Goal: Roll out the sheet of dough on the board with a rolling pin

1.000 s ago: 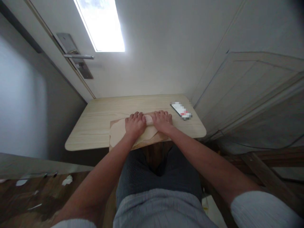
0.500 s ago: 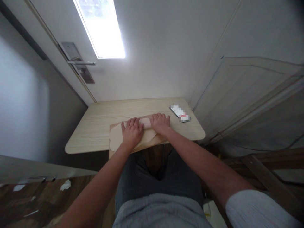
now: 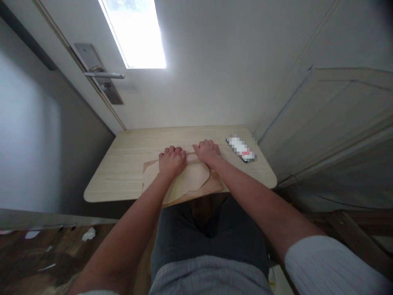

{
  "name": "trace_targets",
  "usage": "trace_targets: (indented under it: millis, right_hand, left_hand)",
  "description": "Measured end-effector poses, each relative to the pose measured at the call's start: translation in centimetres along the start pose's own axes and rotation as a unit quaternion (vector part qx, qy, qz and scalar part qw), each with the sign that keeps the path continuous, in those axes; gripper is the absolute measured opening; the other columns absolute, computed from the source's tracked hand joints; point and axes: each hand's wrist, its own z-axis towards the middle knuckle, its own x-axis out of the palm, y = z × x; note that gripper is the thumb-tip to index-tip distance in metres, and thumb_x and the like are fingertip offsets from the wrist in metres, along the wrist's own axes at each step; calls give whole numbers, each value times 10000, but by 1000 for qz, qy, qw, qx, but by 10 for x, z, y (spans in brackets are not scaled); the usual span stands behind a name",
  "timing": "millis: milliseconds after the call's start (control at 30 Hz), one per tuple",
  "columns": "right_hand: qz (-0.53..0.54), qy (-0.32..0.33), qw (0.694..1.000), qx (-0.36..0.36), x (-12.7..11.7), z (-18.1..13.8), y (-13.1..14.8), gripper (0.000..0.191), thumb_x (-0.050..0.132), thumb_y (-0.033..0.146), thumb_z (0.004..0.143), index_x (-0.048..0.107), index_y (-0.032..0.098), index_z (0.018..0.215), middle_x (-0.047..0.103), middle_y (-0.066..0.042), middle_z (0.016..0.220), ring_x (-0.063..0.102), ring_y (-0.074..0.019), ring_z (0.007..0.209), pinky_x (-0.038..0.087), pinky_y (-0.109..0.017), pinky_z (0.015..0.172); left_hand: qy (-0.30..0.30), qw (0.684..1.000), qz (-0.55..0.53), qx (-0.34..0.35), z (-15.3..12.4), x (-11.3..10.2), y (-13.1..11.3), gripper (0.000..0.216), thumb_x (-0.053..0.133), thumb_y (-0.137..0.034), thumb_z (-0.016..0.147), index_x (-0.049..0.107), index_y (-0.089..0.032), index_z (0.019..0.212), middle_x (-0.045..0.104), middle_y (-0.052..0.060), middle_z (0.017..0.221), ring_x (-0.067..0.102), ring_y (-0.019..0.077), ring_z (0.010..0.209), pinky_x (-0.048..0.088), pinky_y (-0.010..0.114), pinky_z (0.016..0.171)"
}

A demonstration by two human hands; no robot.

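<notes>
A pale, flat sheet of what looks like dough (image 3: 184,180) lies on a thin brown board (image 3: 211,187) at the table's near edge. Across its far side runs a light rolling pin (image 3: 192,157), of which only the middle shows between my hands. My left hand (image 3: 172,160) is curled over the pin's left part, knuckles up. Over its right part my right hand (image 3: 207,151) is closed the same way, thumb pointing inward. Both palms cover the pin's ends.
The pale wooden table (image 3: 123,164) stands against a white door with a lever handle (image 3: 104,75). A phone (image 3: 241,148), partly blurred out, lies at the right of the table. Paper scraps (image 3: 89,234) are on the floor at lower left.
My hands and the rolling pin have moved to the far edge of the dough, exposing more of it in front. My fingers, flatter before, now curl down over the pin.
</notes>
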Motion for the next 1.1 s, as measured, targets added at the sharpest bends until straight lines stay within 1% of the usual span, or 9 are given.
trace_targets:
  millis: [167,333,467,633,833,967,1100]
  right_hand:
    - [14,29,999,40,3,14,3,674,287,619,1002,736,127,1108,714,-212,1119,658,-298,1064,473,-399,893]
    - [25,26,997,71,6,27,3,685,330,666,975,755,134,1048,733,-213,1054,693,-304,1008,496,-387,850]
    - [35,29,996,80,6,36,3,690,345,687,962,756,139,1050,731,-217,1063,692,-308,1018,498,-391,848]
    - [35,36,996,77,5,43,4,648,413,684,947,757,146,1053,734,-206,1058,693,-295,1014,502,-365,835]
    - [16,22,997,66,5,50,5,626,411,667,960,758,152,1041,739,-190,1042,694,-284,995,504,-353,821]
    - [4,9,998,64,6,54,6,625,399,657,970,749,146,1057,736,-186,1050,692,-283,994,502,-349,823]
    - [1,13,998,65,6,58,7,627,395,650,974,742,139,1077,728,-196,1069,688,-289,1011,497,-354,835]
  left_hand:
    - [41,999,15,21,16,-1,5,491,204,-390,1008,632,-190,1144,641,170,1173,548,331,1135,430,504,916]
    - [83,996,22,27,30,1,8,456,241,-367,992,639,-186,1120,672,170,1157,590,330,1096,438,523,911]
    - [91,996,-2,7,43,8,10,513,204,-363,989,680,-183,1055,712,165,1105,645,324,1024,447,537,901]
    - [99,994,-19,-46,56,11,11,573,212,-424,981,717,-156,1018,732,187,1064,673,339,1011,463,521,897]
    - [97,992,-22,-78,65,13,12,586,244,-479,973,715,-142,1065,731,202,1066,684,335,1012,490,472,874]
    - [99,991,-27,-87,69,15,13,595,248,-493,968,704,-132,1096,727,213,1083,682,348,1027,500,478,864]
    - [106,990,-34,-93,74,17,14,591,252,-500,967,700,-144,1116,724,213,1105,678,349,1043,508,474,864]
